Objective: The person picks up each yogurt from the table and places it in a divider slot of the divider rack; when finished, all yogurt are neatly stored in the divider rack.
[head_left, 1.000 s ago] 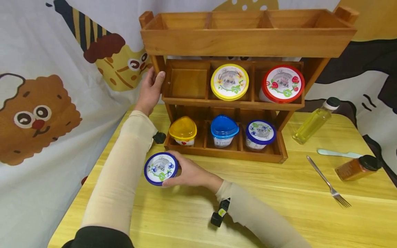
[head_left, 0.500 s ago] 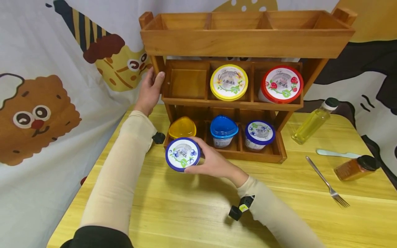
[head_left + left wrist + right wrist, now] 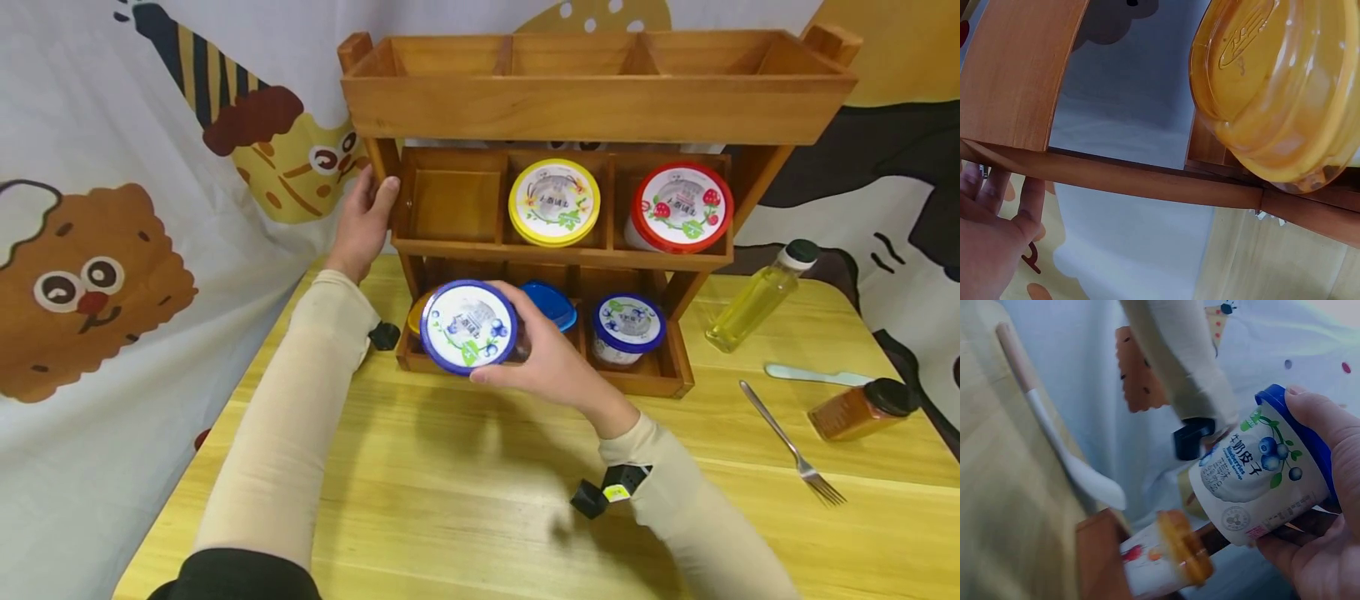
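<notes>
In the head view my right hand (image 3: pixel 551 354) grips a white yogurt cup (image 3: pixel 1254 469) with a blueberry print and a dark blue lid (image 3: pixel 468 327). Held in the air, the cup overlaps the lower left of a wooden rack (image 3: pixel 600 108). My left hand (image 3: pixel 362 223) holds the rack's left upright, its thumb at the front edge and fingers behind. Behind the raised cup, an amber-lidded cup (image 3: pixel 1266 81) and a blue-lidded cup (image 3: pixel 551 304) sit in the bottom tier. Another blueberry cup (image 3: pixel 628 325) fills the right compartment there.
On the middle tier stand a yellow-lidded cup (image 3: pixel 555 202) and a red-lidded cup (image 3: pixel 681 207). Right of the rack lie a bottle of yellow liquid (image 3: pixel 757 300), a pale green knife (image 3: pixel 813 373), a fork (image 3: pixel 795 450) and a black-capped jar (image 3: pixel 862 410). A white-headed spatula (image 3: pixel 1079 465) shows beside the rack.
My right hand has carried the blueberry yogurt cup right and up, from over the table by the left forearm to in front of the bottom tier. The left hand has stayed put.
</notes>
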A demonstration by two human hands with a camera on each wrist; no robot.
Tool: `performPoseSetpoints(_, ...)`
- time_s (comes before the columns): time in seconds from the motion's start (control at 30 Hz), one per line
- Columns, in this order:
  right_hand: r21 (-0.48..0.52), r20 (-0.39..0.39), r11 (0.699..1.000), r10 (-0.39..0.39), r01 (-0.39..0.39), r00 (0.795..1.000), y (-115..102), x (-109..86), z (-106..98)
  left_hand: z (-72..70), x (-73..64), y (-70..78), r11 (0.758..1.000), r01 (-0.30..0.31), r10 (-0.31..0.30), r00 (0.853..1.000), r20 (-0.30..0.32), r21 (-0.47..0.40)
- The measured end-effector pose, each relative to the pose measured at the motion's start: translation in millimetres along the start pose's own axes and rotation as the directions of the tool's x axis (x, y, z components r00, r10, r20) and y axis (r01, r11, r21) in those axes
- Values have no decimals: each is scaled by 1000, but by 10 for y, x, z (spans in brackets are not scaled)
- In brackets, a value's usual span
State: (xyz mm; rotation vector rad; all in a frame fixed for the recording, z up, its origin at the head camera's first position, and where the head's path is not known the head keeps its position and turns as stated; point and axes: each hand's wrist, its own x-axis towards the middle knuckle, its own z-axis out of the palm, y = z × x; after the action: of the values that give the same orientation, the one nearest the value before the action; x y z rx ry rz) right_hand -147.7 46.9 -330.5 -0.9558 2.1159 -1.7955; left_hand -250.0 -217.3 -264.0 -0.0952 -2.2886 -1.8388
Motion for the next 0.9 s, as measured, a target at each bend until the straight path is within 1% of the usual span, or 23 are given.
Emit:
performPoseSetpoints(0.1, -23, -25, 999, -40, 39, 999, -114, 62, -37, -2, -5, 6, 1000, 2, -2, 1000, -4, 8)
performPoseSetpoints(0.27, -30, -52, 995, -98, 97, 994, -255, 177, -65, 1, -15, 6, 1000, -1, 1, 1000, 0, 4)
performPoseSetpoints(0.4, -49, -78, 990, -134, 131, 988, -340, 262, -68, 8, -30, 19, 1000, -10, 10, 1000, -2, 11)
performPoseSetpoints(0.5, -36, -106, 987, -161, 158, 981, -384, 336, -62, 6, -27, 12, 1000, -12, 12, 1000, -7, 10)
performPoseSetpoints(0.6, -7, -136, 982, -185, 186, 973, -423, 423, -59, -4, 18, -47, 1000, -13, 13, 1000, -13, 0)
performPoseSetpoints(0.73, 14, -173, 980, -195, 201, 965, -460, 545, -54, -23, 135, -193, 1000, -20, 20, 1000, -24, -5)
performPoseSetpoints(0.8, 6, -193, 980, -192, 197, 962, -470, 600, -51, -25, 177, -243, 1000, -26, 25, 999, -27, -15)
performPoseSetpoints(0.9, -18, -221, 981, -194, 195, 956, -477, 671, -43, -24, 204, -276, 999, -29, 28, 999, -28, -29)
